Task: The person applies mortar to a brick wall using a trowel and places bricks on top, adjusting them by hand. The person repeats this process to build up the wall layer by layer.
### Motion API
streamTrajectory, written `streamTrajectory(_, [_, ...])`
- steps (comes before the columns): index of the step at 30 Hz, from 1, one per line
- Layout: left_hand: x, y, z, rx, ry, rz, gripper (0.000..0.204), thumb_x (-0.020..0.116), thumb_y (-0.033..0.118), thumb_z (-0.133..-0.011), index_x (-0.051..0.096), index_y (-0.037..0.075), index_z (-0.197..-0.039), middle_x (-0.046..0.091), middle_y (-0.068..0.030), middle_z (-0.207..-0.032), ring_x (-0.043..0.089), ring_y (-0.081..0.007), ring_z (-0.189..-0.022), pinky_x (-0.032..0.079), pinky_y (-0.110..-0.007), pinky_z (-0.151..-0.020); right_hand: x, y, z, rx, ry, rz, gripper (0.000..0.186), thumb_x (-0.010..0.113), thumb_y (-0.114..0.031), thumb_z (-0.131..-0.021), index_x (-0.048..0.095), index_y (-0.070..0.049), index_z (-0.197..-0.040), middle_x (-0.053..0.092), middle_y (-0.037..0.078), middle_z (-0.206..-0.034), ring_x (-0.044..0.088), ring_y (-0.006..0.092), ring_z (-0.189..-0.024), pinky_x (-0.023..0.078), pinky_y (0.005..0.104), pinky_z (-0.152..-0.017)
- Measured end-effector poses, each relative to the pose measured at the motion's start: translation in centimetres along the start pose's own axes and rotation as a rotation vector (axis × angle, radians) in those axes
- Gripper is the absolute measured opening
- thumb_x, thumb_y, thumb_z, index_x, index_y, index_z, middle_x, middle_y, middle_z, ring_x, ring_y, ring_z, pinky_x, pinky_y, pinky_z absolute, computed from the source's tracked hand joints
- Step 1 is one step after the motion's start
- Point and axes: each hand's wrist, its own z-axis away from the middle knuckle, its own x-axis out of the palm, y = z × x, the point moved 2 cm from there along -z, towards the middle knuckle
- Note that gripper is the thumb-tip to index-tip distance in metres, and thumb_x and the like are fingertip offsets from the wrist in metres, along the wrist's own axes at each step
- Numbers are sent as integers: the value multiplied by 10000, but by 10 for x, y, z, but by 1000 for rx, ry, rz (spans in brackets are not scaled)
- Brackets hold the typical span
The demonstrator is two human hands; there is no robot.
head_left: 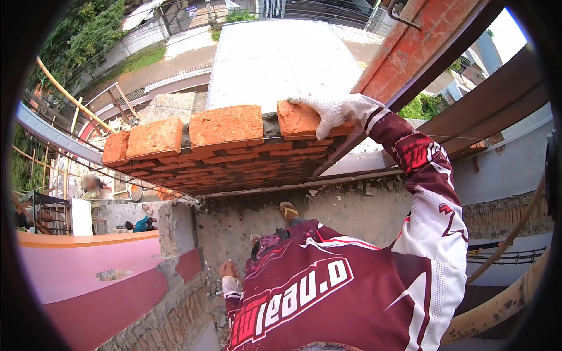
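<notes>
My right hand (329, 114), in a whitish glove, grips an orange brick (296, 120) at the right end of the wall's top row. Its thumb lies over the near side and its fingers reach across the top. Grey mortar (271, 125) fills the gap between that brick and the neighbouring brick (226, 126). A thin string runs along the near face of the top row. My left hand (229, 269), bare, hangs low beside my body, away from the wall. Its fingers are too small to read, and I see no tool in it.
A reddish steel column (404, 50) rises beside the wall's right end. Rubble lies along the wall's foot on the concrete floor (246, 219). A pale flat roof (281, 61) spreads beyond. Below left are bamboo poles (76, 88) and a person in blue (142, 223).
</notes>
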Motion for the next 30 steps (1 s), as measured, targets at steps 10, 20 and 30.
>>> streamTrajectory(10, [201, 215, 91, 425, -613, -95, 523, 758, 252, -969, 566, 59, -1416, 698, -39, -1229, 685, -110, -1023, 529, -242, -788, 6, 12, 1, -19, 35, 132, 1228, 871, -305, -574, 286, -62, -1626, 383, 256, -1605, 383, 386, -1477, 326, 424, -1216])
streamTrajectory(20, [373, 354, 200, 127, -894, 340, 970, 838, 491, -859, 367, -38, -1522, 402, -316, -1534, 483, -439, -1378, 438, -565, -1093, 10, 43, -10, 140, 110, 239, 711, 609, -426, -945, 483, 19, -1484, 453, 308, -1508, 401, 437, -1440, 309, 484, -1213])
streamTrajectory(30, [397, 378, 208, 83, -664, 431, 835, 817, 462, -871, 453, -39, -1432, 571, -300, -1301, 637, -485, -1170, 542, -593, -1006, 35, 51, -6, 147, 378, 322, 638, 609, -383, -959, 532, 64, -1407, 491, 315, -1479, 501, 434, -1353, 395, 451, -1140])
